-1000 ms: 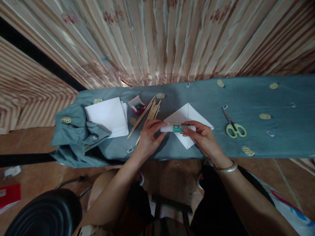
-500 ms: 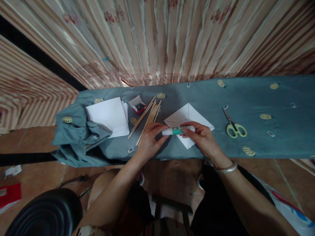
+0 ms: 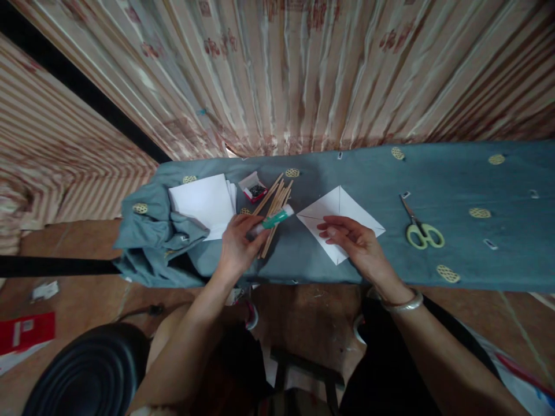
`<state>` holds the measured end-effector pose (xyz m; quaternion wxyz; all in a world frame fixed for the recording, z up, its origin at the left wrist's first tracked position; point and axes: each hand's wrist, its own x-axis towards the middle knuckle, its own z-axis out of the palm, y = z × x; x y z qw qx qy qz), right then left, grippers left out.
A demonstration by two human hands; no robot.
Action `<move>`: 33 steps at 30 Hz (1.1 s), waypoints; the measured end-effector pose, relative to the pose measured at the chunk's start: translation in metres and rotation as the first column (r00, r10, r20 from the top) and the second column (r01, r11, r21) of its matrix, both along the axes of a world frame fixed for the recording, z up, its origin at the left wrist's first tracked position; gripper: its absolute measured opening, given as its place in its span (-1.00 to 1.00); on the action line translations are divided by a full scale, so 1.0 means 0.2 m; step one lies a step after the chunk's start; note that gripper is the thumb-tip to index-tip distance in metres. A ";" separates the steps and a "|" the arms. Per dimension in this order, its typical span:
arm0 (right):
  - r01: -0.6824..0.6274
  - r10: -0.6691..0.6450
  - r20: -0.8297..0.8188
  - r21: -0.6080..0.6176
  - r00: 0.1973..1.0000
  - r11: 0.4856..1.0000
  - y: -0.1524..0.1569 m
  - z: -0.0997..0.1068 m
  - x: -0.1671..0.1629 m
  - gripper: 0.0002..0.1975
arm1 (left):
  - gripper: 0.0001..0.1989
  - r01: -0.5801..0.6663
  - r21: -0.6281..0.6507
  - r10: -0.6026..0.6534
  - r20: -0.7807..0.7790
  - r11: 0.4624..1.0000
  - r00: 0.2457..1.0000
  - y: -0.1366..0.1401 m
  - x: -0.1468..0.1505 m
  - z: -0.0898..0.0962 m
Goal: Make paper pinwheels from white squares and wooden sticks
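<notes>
My left hand point(image 3: 239, 245) is closed on a glue stick point(image 3: 277, 218) with a green label, tilted up to the right above some wooden sticks point(image 3: 281, 199). My right hand point(image 3: 353, 240) hovers over a white square of paper point(image 3: 330, 203) that lies turned like a diamond, with dark lines running to its corners. The right fingers are loosely bent, and I see nothing between them. Part of the paper is hidden under this hand.
Left of the sticks are a small red box of dark bits point(image 3: 254, 188) and a stack of white paper point(image 3: 203, 202). Green-handled scissors point(image 3: 422, 234) lie to the right on the grey-green cloth point(image 3: 463, 173). A black round stool point(image 3: 93, 370) stands at lower left.
My left hand has drawn the glue stick leftward, away from the paper. My right hand has let go of it and stays above the paper. The view has shifted slightly.
</notes>
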<state>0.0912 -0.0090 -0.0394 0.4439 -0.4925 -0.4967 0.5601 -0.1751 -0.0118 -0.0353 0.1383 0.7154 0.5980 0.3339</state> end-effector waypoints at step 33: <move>-0.337 -0.128 0.784 0.400 0.607 0.852 -0.14 -0.02 0.37 -0.69 | -0.83 0.602 0.077 -0.548 -0.335 0.795 0.767 0.10 0.48 -0.14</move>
